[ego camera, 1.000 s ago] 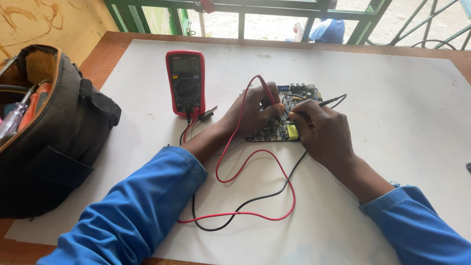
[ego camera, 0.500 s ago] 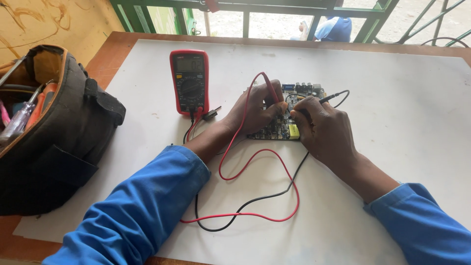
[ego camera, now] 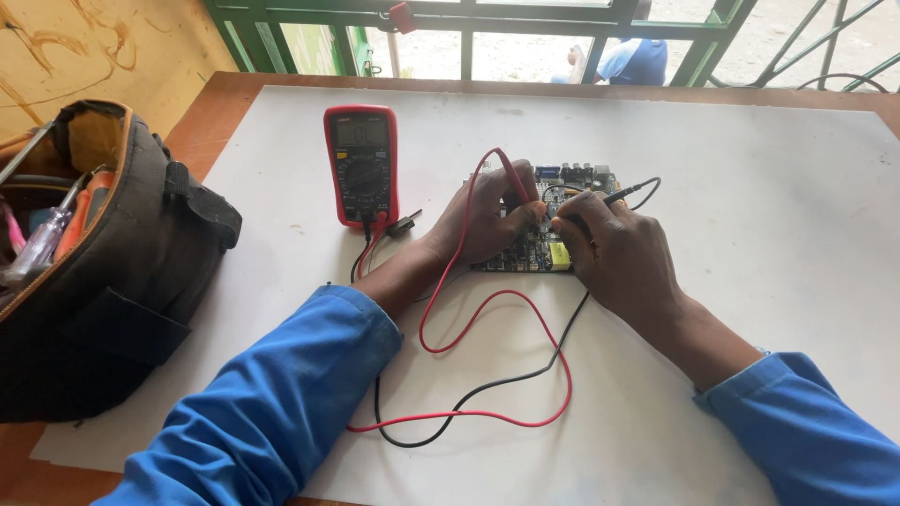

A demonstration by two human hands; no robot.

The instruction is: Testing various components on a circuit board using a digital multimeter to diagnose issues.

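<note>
Left hand (ego camera: 487, 220) curled palm-down over the near-left part of the circuit board (ego camera: 548, 225), fingers closed around the red probe (ego camera: 511, 178), which slants up and away from the knuckles with its tip hidden under the fingers. Right hand (ego camera: 623, 253) likewise palm-down, wrist bent inward, fingers pinched on the black probe (ego camera: 614, 197), held low and nearly flat, tip aimed left toward the middle of the board. Both hands close together, fingertips almost meeting above the board, forearms in blue sleeves (ego camera: 272, 412) reaching in from the lower corners and spreading apart toward the elbows. Board lying flat on the white sheet (ego camera: 750, 169) covering the surface, mostly hidden by the hands, a yellow component (ego camera: 560, 255) showing at its near edge and a row of connectors along its far edge. Red lead (ego camera: 487, 375) looping from the left hand down across the sheet and back; black lead (ego camera: 469, 398) trailing from the right hand in a wider curve, crossing the red one. Both running to the red multimeter (ego camera: 362, 164), lying face-up just left of the board. Farther left, an open dark tool bag (ego camera: 103, 272) at the edge of the surface, screwdriver handles showing inside. Beyond the far edge, green window bars (ego camera: 469, 14).
</note>
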